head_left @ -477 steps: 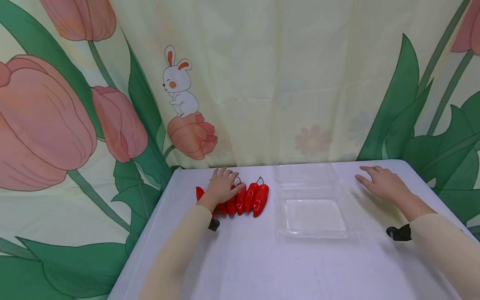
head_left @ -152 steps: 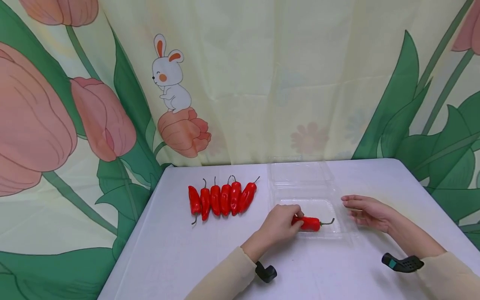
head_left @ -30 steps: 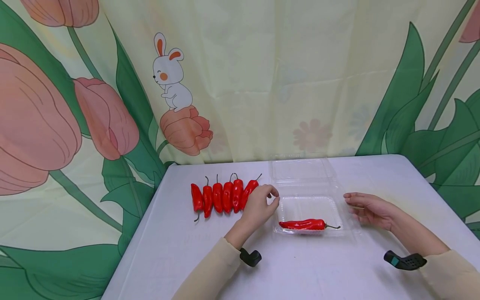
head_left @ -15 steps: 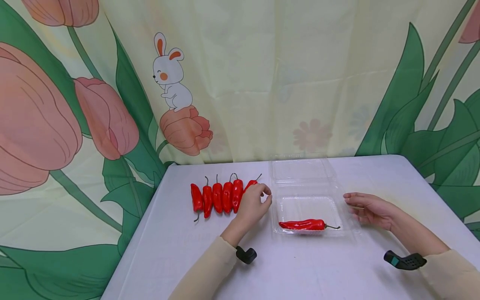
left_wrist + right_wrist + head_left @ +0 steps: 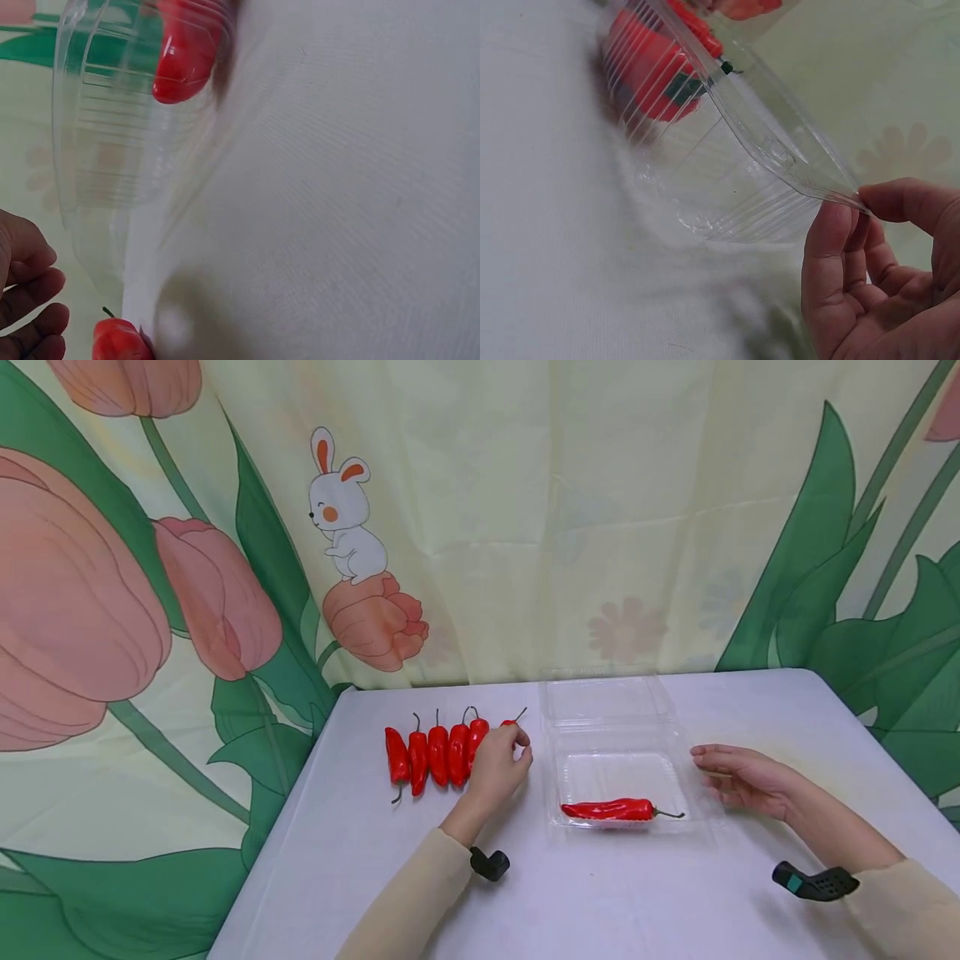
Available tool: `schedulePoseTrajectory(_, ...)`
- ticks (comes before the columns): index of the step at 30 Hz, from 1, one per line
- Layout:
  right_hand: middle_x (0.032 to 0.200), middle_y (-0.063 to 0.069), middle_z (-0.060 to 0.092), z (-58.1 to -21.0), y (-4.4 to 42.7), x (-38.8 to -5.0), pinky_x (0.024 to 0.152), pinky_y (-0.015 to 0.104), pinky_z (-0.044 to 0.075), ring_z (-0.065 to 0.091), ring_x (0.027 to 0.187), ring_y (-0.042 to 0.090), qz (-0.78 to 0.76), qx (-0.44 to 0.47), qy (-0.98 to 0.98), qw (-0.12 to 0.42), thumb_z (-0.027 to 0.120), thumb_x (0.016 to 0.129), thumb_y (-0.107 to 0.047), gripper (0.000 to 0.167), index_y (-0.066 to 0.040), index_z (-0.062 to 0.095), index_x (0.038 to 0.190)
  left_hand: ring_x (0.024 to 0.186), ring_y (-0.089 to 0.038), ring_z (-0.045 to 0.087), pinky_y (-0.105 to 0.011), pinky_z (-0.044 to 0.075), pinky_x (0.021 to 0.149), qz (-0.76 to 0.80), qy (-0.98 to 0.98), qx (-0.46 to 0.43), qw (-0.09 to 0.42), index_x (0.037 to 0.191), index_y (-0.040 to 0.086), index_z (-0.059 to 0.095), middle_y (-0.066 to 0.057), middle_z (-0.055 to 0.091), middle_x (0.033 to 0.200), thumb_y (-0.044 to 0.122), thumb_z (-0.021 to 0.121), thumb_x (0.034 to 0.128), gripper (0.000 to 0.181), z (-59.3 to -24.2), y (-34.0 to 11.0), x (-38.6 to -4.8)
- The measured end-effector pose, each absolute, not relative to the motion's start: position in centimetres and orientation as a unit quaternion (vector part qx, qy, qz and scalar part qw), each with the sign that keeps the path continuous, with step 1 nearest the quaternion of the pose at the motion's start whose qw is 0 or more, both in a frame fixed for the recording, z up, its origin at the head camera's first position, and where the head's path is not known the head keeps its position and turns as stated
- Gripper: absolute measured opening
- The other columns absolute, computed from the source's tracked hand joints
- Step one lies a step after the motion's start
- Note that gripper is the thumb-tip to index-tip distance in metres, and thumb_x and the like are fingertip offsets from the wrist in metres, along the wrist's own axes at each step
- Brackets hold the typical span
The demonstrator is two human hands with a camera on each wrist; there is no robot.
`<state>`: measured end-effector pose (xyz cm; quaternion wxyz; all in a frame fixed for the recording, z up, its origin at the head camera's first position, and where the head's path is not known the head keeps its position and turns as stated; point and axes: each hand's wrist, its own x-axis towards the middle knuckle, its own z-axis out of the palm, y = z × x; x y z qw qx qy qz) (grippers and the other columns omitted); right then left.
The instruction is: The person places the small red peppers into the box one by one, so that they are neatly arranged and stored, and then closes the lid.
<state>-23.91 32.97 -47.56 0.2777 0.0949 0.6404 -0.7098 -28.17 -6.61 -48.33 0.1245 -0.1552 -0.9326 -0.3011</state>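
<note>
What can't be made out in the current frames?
Head: most of the rightmost loose pepper, behind the left hand; any contact is hidden.
Left wrist: the rest of one loose pepper, cut off by the bottom edge.
Left wrist: the stem end of the pepper in the clear container, cut off by the top edge.
Right wrist: that pepper's surface detail, blurred behind the ridged wall.

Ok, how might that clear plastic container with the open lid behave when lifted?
The clear plastic container is probably light, since it looks thin and see-through. It may flex where the right hand pinches its narrow rim. With one glossy red pepper lying along its near side, that side might dip.
</note>
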Motion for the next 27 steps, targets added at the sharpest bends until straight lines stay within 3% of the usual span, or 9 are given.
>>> schedulePoseTrajectory(10, 0.098, -0.002, 0.068, -47.6, 33.0, -23.8, 0.073, 0.022, 0.058, 0.067, 0.081, 0.012, -0.715, 0.092, 0.636, 0.276, 0.054, 0.108, -0.025, 0.015, -0.029, 0.068, 0.108, 0.098, -0.017, 0.061, -0.026, 0.059, 0.078, -0.290, -0.943, -0.113, 0.118, 0.112, 0.014, 0.067, -0.002, 0.070, 0.108, 0.020, 0.084, 0.0844, 0.033, -49.3, -7.0, -28.6)
schedulePoseTrajectory(27, 0.096, -0.003, 0.068, -47.7, 33.0, -23.8, 0.073, 0.022, 0.059, 0.067, 0.080, 0.011, -0.718, 0.091, 0.633, 0.276, 0.055, 0.108, -0.025, 0.013, -0.028, 0.067, 0.110, 0.109, -0.024, 0.060, -0.034, 0.060, 0.085, -0.258, -0.952, -0.088, 0.140, 0.114, 0.010, 0.066, -0.007, 0.066, 0.116, 0.013, 0.086, 0.0801, 0.040, -50.0, -7.6, -29.5)
